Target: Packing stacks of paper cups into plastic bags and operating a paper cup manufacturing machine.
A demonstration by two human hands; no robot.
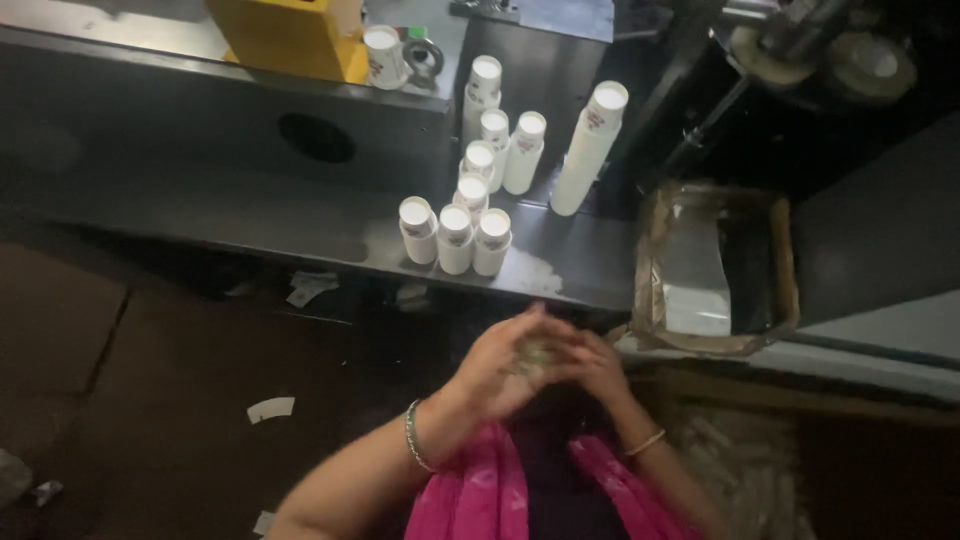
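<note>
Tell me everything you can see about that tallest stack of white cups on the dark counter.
The tallest stack of cups looks like white paper cups nested mouth-down, showing a round base on top with a small printed mark just below it. It leans slightly to the right and rests on the dark counter, to the right of the shorter stacks and apart from them. Neither hand touches it; both are clasped together lower down.

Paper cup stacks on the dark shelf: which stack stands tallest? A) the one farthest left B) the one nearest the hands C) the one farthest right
C: the stack farthest right rises well above the short stacks of paper cups beside it on the shelf.
</note>
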